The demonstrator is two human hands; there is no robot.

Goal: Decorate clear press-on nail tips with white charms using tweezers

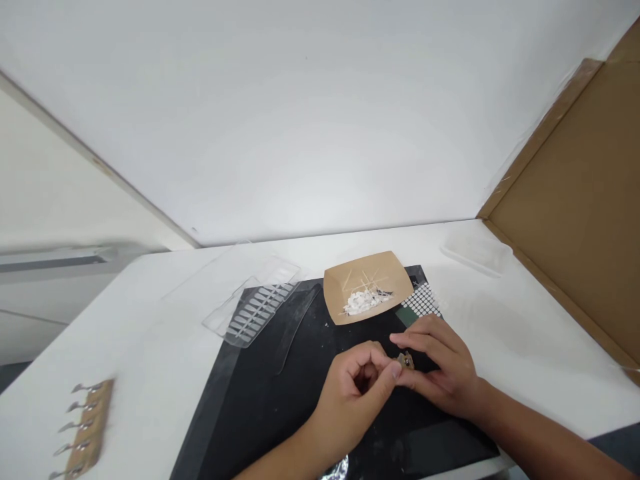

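Observation:
My left hand [353, 387] is closed in a pinch, thumb and index fingertip together at the left end of a small tan piece with a shiny metal part [407, 361]. Fingertips hide some of this piece, and its kind is unclear. My right hand [443, 367] is on its other side, thumb low beside the piece and index finger raised apart from it. Both hands are over a black mat [270, 407]. Beyond them sits a brown paper tray [333, 293] holding white scraps and several thin sticks.
A clear plastic tray with slots [257, 313] overlaps the mat's left corner, near a dark thin strip [300, 327]. A sheet of white dots [424, 300] lies by the paper tray. Left is a tan strip with several metal pieces [93, 427]; right, a translucent lid [477, 253] and cardboard wall [575, 200].

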